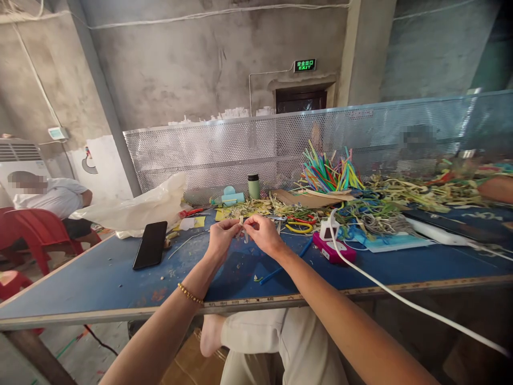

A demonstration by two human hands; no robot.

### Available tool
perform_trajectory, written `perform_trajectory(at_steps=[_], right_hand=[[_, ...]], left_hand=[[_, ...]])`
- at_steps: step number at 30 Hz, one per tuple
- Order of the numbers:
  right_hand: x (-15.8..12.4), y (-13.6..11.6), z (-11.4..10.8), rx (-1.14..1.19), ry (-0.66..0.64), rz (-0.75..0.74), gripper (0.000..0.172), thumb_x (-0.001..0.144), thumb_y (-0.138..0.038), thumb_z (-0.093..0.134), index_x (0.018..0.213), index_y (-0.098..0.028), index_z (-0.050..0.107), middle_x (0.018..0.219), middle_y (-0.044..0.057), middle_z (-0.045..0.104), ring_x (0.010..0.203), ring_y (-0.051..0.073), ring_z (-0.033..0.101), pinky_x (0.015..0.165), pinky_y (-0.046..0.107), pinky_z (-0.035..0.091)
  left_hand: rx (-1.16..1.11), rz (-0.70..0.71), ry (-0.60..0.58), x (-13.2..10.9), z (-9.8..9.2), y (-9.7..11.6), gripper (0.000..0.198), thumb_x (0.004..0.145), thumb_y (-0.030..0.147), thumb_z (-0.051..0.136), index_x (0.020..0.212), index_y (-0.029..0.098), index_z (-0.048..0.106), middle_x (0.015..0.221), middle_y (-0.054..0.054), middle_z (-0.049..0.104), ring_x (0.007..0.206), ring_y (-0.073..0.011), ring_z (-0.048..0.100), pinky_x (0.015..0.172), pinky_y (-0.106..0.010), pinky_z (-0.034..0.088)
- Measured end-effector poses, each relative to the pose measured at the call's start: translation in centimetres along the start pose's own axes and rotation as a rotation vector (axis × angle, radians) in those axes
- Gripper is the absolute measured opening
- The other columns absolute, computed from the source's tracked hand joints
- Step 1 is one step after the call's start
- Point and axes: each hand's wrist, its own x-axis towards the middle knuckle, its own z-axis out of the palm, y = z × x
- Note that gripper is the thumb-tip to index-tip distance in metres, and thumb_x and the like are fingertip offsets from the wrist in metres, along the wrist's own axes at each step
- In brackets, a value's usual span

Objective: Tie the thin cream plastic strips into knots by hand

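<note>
My left hand (222, 236) and my right hand (263, 233) meet above the blue table, fingertips almost touching. Between them is a small pale strip (241, 220), pinched from both sides; its lower end hangs below the fingers. Its material is too small to make out. A blue tube (286, 262) lies on the table just right of my hands. Behind my right hand are yellow-handled scissors (300, 226). To the left of my left hand rests a black phone (150, 245).
A pink power block (333, 248) with a white charger (329, 230) trails a cable over the front edge. Colourful tubes (331, 171), a green bottle (254, 187) and straw-like scraps (425, 195) lie behind. A plastic bag (140, 206) is at left; a person (60, 198) sits beyond.
</note>
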Motion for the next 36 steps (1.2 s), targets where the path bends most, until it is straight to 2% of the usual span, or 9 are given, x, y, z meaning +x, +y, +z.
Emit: perform_trajectory(at_steps=[4, 9, 15, 19, 23, 27, 29, 31, 36], right_hand=[[0.0, 0.0, 0.1, 0.072, -0.021, 0.028, 0.009, 0.081, -0.024, 0.059, 0.078, -0.017, 0.063, 0.068, 0.002, 0.068, 0.062, 0.015, 0.062, 0.058, 0.025, 0.046], [0.0, -0.1, 0.0, 0.15, -0.083, 0.1, 0.017, 0.082, -0.033, 0.061, 0.078, -0.016, 0.065, 0.058, -0.001, 0.061, 0.053, 0.013, 0.055, 0.05, 0.023, 0.041], [-0.2, -1.0, -0.3, 0.125, -0.087, 0.124, 0.032, 0.085, -0.047, 0.058, 0.076, -0.017, 0.065, 0.065, 0.001, 0.063, 0.056, 0.013, 0.057, 0.052, 0.023, 0.042], [-0.3, -1.0, -0.1, 0.169, -0.12, 0.135, 0.045, 0.088, -0.057, 0.053, 0.071, -0.017, 0.064, 0.068, 0.004, 0.066, 0.061, 0.015, 0.06, 0.054, 0.024, 0.042], [-0.3, -0.9, 0.1, 0.238, -0.145, 0.148, 0.033, 0.081, -0.047, 0.064, 0.068, -0.016, 0.063, 0.06, 0.001, 0.062, 0.056, 0.014, 0.057, 0.053, 0.024, 0.041], [-0.2, -0.9, 0.1, 0.316, -0.128, 0.166, 0.019, 0.077, -0.035, 0.067, 0.071, -0.016, 0.064, 0.062, 0.0, 0.064, 0.057, 0.013, 0.057, 0.055, 0.024, 0.044], [-0.2, -1.1, 0.1, 0.335, -0.122, 0.194, 0.018, 0.076, -0.033, 0.068, 0.07, -0.016, 0.064, 0.066, 0.002, 0.066, 0.059, 0.014, 0.06, 0.057, 0.025, 0.046], [-0.3, -1.3, 0.1, 0.373, -0.138, 0.23, 0.021, 0.078, -0.037, 0.067, 0.072, -0.017, 0.064, 0.07, 0.003, 0.068, 0.06, 0.014, 0.062, 0.058, 0.025, 0.047], [-0.5, -1.6, 0.2, 0.446, -0.17, 0.24, 0.029, 0.078, -0.044, 0.067, 0.073, -0.017, 0.062, 0.061, 0.0, 0.063, 0.054, 0.013, 0.058, 0.055, 0.025, 0.046]], left_hand=[[0.015, 0.008, 0.009, 0.1, -0.2, -0.2, 0.022, 0.06, 0.029, 0.076, 0.072, 0.011, 0.073, 0.054, -0.002, 0.064, 0.051, -0.0102, 0.051, 0.053, -0.023, 0.037], [0.073, 0.042, 0.054, 0.3, -0.3, -0.4, 0.019, 0.062, 0.027, 0.074, 0.073, 0.011, 0.073, 0.053, -0.001, 0.063, 0.05, -0.0103, 0.051, 0.052, -0.023, 0.037], [0.224, 0.175, 0.095, 0.3, -0.5, -0.5, 0.025, 0.069, 0.034, 0.072, 0.08, 0.012, 0.074, 0.063, -0.004, 0.068, 0.057, -0.0146, 0.056, 0.054, -0.024, 0.04], [0.462, 0.338, 0.123, -0.2, -0.4, -0.2, 0.016, 0.078, 0.027, 0.065, 0.081, 0.016, 0.076, 0.071, -0.006, 0.071, 0.065, -0.0171, 0.059, 0.063, -0.027, 0.043], [0.594, 0.474, 0.165, -0.5, -0.2, 0.1, 0.016, 0.075, 0.015, 0.064, 0.081, 0.022, 0.077, 0.075, -0.005, 0.071, 0.071, -0.0186, 0.06, 0.073, -0.028, 0.043], [0.526, 0.396, 0.177, -0.5, -0.1, 0.2, 0.014, 0.075, 0.016, 0.065, 0.08, 0.021, 0.077, 0.076, -0.005, 0.073, 0.071, -0.0189, 0.062, 0.071, -0.028, 0.043], [0.488, 0.343, 0.167, -0.5, -0.2, 0.3, 0.012, 0.075, 0.018, 0.066, 0.08, 0.02, 0.076, 0.075, -0.005, 0.073, 0.069, -0.0192, 0.062, 0.068, -0.027, 0.043], [0.527, 0.353, 0.159, -0.5, -0.2, 0.2, 0.012, 0.077, 0.02, 0.065, 0.082, 0.019, 0.075, 0.074, -0.005, 0.073, 0.068, -0.0197, 0.062, 0.067, -0.028, 0.042], [0.938, 0.623, 0.13, -0.6, -0.4, 0.0, 0.018, 0.086, 0.018, 0.055, 0.091, 0.019, 0.072, 0.089, -0.01, 0.073, 0.083, -0.0233, 0.063, 0.083, -0.036, 0.038]])
